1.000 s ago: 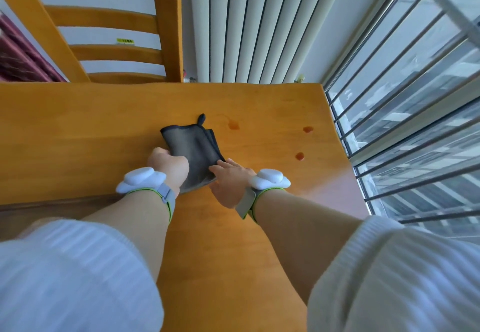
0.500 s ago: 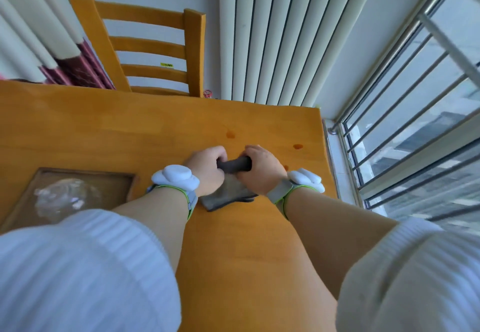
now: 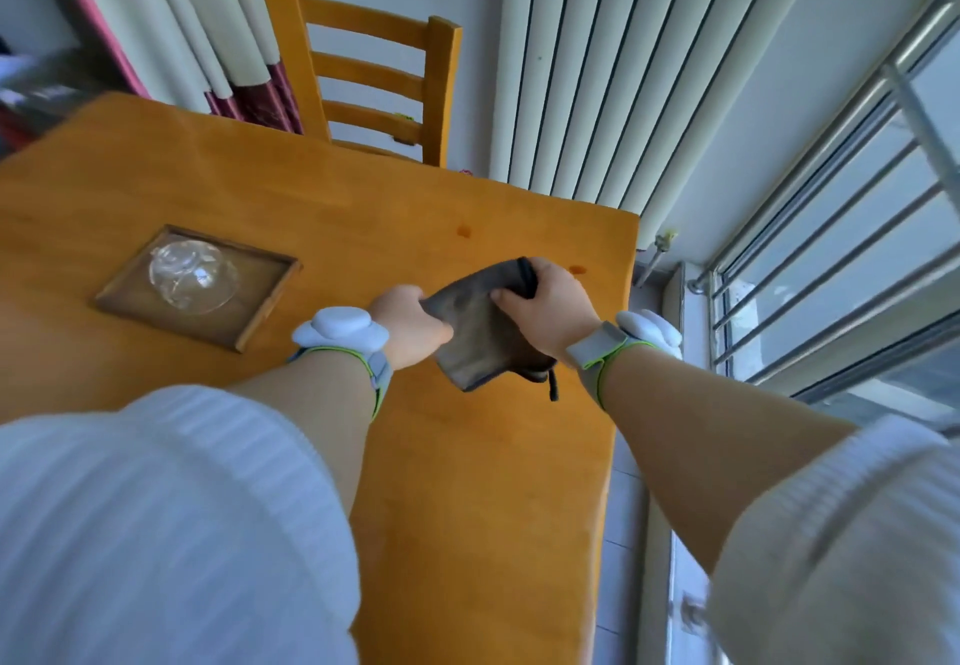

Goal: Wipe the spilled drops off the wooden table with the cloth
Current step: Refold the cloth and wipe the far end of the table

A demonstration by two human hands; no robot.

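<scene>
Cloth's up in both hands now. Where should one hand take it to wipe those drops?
Probably the folded far edge of the cloth, where the right hand already grips it from above. That edge is thick and bunched, and lies nearest the drops.

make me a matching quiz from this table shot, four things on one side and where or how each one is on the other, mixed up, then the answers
Things:
1. cloth
2. glass bowl
3. wooden chair
4. spilled drop

Places or states:
A. behind the table's far edge
B. on the bare table top, beyond the hands
C. gripped by both the left hand and the right hand
D. sits on the square wooden tray

Pairs: 1-C, 2-D, 3-A, 4-B
</scene>
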